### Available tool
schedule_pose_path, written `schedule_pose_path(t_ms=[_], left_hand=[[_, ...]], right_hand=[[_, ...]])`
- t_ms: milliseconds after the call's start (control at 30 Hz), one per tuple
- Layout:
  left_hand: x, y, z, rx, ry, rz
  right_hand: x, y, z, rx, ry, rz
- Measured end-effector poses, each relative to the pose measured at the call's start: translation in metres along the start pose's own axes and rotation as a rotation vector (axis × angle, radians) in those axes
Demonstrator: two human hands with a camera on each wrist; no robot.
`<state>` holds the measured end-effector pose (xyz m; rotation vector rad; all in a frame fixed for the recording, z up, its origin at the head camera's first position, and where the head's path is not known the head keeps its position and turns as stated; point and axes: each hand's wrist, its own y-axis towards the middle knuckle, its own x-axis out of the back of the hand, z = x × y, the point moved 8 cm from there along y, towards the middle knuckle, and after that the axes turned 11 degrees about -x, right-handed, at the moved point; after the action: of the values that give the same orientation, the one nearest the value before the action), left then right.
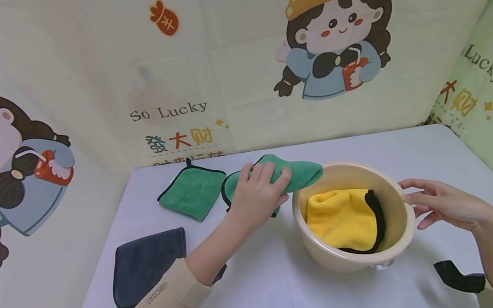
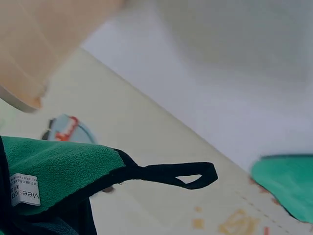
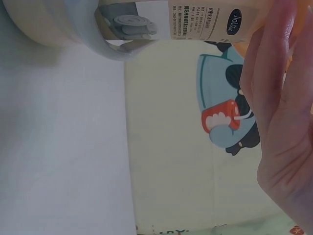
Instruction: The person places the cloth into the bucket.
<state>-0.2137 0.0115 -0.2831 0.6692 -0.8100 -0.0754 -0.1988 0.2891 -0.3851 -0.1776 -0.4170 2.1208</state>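
Note:
My left hand [image 1: 260, 193] grips a folded green cloth [image 1: 299, 171] with black edging, raised beside the bucket's left rim and overlapping it in the head view. In the left wrist view, the green cloth [image 2: 63, 169] shows a white label and a black hanging loop [image 2: 195, 176]. The cream plastic bucket [image 1: 340, 264] stands upright on the table, with a folded yellow cloth [image 1: 342, 219] with black trim inside. At the bucket's right rim is my right hand [image 1: 445, 204], its fingers loosely extended. In the right wrist view, those fingers [image 3: 274, 63] lie along the bucket's labelled side [image 3: 210, 22].
Another green cloth [image 1: 195, 191] lies flat at the back left of the white table [image 1: 263, 305]. Nearer the front left is a dark grey cloth [image 1: 147, 265], partly behind my left forearm. A black strap [image 1: 459, 279] shows by my right wrist. Printed fabric walls [image 1: 241, 67] enclose the table.

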Motion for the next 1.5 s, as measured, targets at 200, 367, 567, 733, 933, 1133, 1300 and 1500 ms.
schedule_pose_path(t_ms=[200, 367, 567, 733, 933, 1133, 1300, 1500], left_hand=[[0.005, 0.024, -0.022, -0.049, 0.008, -0.052], [0.005, 0.040, -0.042, -0.095, 0.021, -0.121], [-0.001, 0.053, -0.067, -0.151, -0.019, -0.107], [-0.010, 0.058, -0.086, -0.190, -0.079, -0.033], [-0.024, 0.062, -0.104, -0.247, -0.148, 0.053], [-0.038, 0.065, -0.117, -0.316, -0.208, 0.237], [-0.047, 0.066, -0.123, -0.361, -0.231, 0.349], [-0.061, 0.064, -0.130, -0.418, -0.199, 0.461]], right_hand=[[0.001, -0.001, 0.000, -0.003, 0.001, -0.013], [0.001, -0.001, 0.000, 0.004, 0.004, -0.014], [0.000, -0.002, 0.002, 0.038, 0.023, 0.010], [-0.001, -0.002, 0.003, 0.050, 0.036, 0.033], [-0.001, -0.002, 0.002, 0.046, 0.033, 0.036], [0.000, -0.001, 0.001, 0.036, 0.004, 0.013], [0.000, -0.002, 0.002, 0.037, -0.006, 0.010], [0.000, -0.002, 0.003, 0.050, -0.011, 0.014]])
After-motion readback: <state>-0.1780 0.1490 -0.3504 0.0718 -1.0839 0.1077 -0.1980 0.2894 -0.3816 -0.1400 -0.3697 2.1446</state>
